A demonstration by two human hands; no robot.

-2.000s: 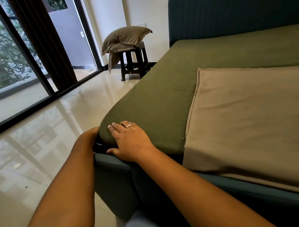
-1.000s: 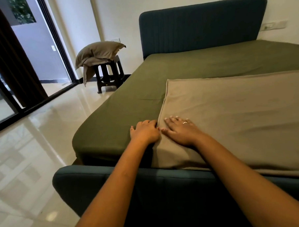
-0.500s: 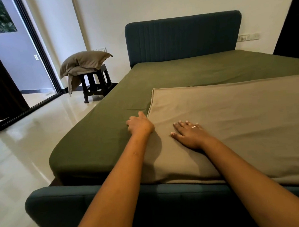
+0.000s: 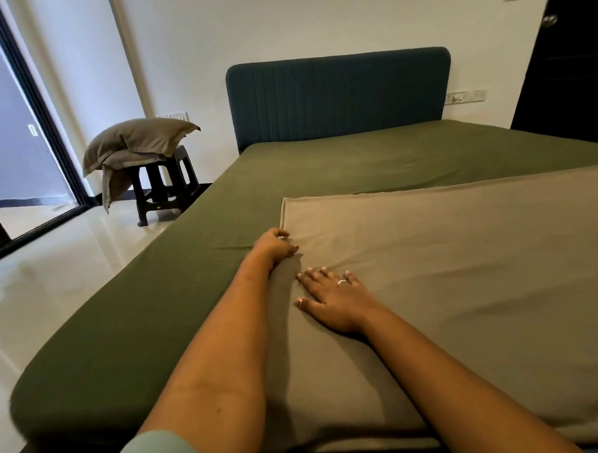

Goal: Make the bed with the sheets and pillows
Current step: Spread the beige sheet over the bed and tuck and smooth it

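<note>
An olive green fitted sheet (image 4: 356, 162) covers the mattress. A folded tan sheet (image 4: 463, 260) lies across its near half. My left hand (image 4: 274, 249) is curled on the tan sheet's left edge, fingers closed on the fabric near its far corner. My right hand (image 4: 331, 298) lies flat on the tan sheet with fingers spread, a ring on one finger. Tan pillows (image 4: 140, 144) are piled on a dark stool (image 4: 166, 191) left of the bed.
The teal headboard (image 4: 340, 94) stands against the white wall. A glossy tiled floor (image 4: 46, 271) runs along the bed's left side toward a glass sliding door (image 4: 9, 136). A dark door (image 4: 571, 60) is at the far right.
Both hands left the mattress's near left corner and came onto the tan sheet. The left hand slid farther up its left edge and the view rose toward the headboard.
</note>
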